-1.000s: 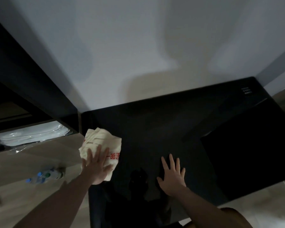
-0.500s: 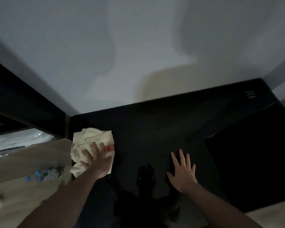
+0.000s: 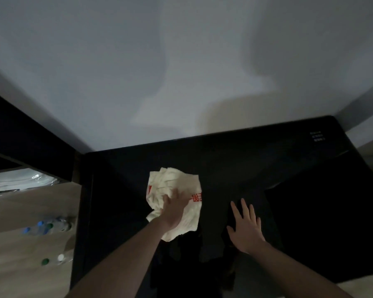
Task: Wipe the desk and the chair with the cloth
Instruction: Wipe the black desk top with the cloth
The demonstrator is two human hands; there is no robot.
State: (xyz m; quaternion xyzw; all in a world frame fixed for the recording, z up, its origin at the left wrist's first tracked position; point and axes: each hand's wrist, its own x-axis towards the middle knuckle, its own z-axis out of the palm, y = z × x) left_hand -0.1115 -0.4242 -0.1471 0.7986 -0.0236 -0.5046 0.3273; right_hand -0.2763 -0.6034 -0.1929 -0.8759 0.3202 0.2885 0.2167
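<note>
Dark bench point(image 3: 235, 166) under a pale wall: the cloth point(image 3: 174, 198) has slid from its left edge toward the middle.
I see my left hand point(image 3: 173, 208) pressing it flat-fingered, my right hand point(image 3: 244, 227) spread bare; the wiping stroke advances.

We see a glossy black bench point(image 3: 246, 160), smooth enough to mirror our arms. The cream cloth point(image 3: 174, 186) looks soft, crumpled woven fabric with red print. The floor point(image 3: 30, 203) looks like matt pale wood.

Red print on crumpled cream cloth point(image 3: 177, 196) partly covered by left hand point(image 3: 174, 214), unreadable. Small pale markings point(image 3: 317, 136) at glossy black counter point(image 3: 235, 160) far corner too small to read. Counter's near edge cut off by frame bottom.
</note>
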